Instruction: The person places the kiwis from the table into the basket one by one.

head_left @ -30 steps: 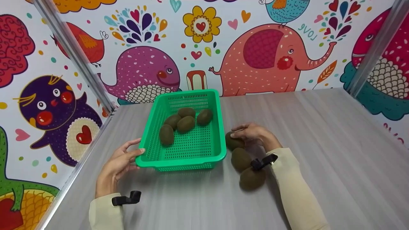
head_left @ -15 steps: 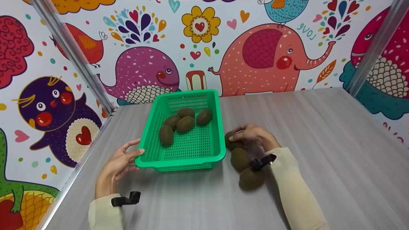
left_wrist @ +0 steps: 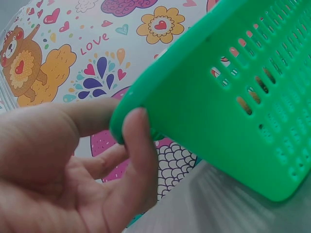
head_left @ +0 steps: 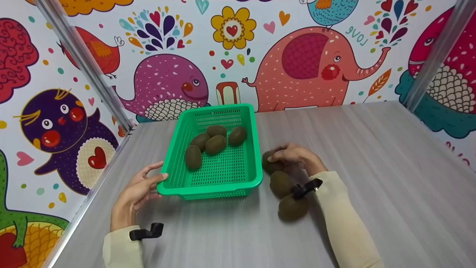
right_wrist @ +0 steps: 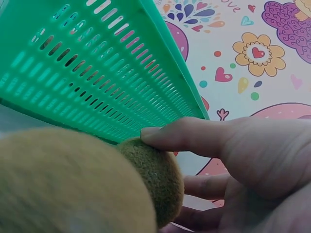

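A green slotted plastic basket point(head_left: 219, 191) stands on the table with several brown kiwis point(head_left: 215, 144) in it. My left hand point(head_left: 137, 190) pinches the basket's near left corner; in the left wrist view the thumb point(left_wrist: 140, 145) lies on one side of the rim and fingers on the other. To the basket's right, my right hand point(head_left: 293, 158) grips a kiwi point(right_wrist: 160, 179) with thumb and fingers, close beside the basket wall. Two more kiwis, a middle one point(head_left: 280, 184) and a nearer one point(head_left: 292, 209), lie below that hand, partly covered by the wrist camera mount.
The grey wood-grain table point(head_left: 372, 167) spreads out on both sides of the basket. Behind it rises a wall panel point(head_left: 230, 56) printed with cartoon animals, and another printed panel point(head_left: 63, 130) borders the left side. Metal posts point(head_left: 89, 70) mark the corners.
My right hand's fingers have closed in a little on the kiwi beside the basket. The basket, the left hand and the other kiwis stay nearly where they were.
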Available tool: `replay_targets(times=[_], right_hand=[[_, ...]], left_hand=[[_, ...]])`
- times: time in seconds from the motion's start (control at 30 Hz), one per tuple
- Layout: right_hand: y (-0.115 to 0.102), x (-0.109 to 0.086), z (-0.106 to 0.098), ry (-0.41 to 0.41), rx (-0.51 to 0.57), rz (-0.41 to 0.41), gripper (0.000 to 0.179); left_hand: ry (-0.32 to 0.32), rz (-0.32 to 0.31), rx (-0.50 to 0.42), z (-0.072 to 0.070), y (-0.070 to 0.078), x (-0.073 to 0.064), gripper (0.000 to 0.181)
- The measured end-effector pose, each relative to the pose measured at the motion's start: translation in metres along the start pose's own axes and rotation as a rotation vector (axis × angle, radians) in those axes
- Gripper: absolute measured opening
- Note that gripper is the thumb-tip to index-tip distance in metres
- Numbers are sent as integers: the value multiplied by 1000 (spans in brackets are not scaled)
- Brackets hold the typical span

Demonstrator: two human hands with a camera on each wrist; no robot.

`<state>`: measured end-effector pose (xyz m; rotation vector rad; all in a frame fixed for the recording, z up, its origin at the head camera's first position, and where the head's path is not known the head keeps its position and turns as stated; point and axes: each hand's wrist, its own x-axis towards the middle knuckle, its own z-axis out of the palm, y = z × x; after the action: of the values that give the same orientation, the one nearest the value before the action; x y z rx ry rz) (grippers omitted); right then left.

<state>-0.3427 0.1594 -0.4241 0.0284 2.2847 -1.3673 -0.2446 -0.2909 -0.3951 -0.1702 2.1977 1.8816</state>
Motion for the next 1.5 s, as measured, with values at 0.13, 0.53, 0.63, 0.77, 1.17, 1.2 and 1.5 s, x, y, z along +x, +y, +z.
replay_targets(times=[0.13, 0.53, 0.63, 0.77, 1.17, 1.2, 1.5], right_hand=[[-1, -1, -1, 10, 12, -7, 55], [-7, -2, -4, 10, 117, -52, 56], [-10, -5, -4, 25, 157, -57, 53], [-13, -8, -5, 31, 200, -59, 54], [-18, -11, -7, 43, 271, -50, 64], [-19, -12, -7, 48, 283, -54, 63], [-29, -17, -7, 83, 312, -115, 64]], left_hand=[[8, -2, 7, 0, 1, -1, 70], [-7, 6, -12, -1, -1, 0, 72], [-2, 1, -13, -1, -1, 0, 71], [-1, 0, -13, -1, -1, 0, 71], [-3, -10, -12, 0, 0, 1, 73], [-5, -9, -14, 0, 0, 1, 73], [-2, 5, 14, -1, 0, 0, 72]])
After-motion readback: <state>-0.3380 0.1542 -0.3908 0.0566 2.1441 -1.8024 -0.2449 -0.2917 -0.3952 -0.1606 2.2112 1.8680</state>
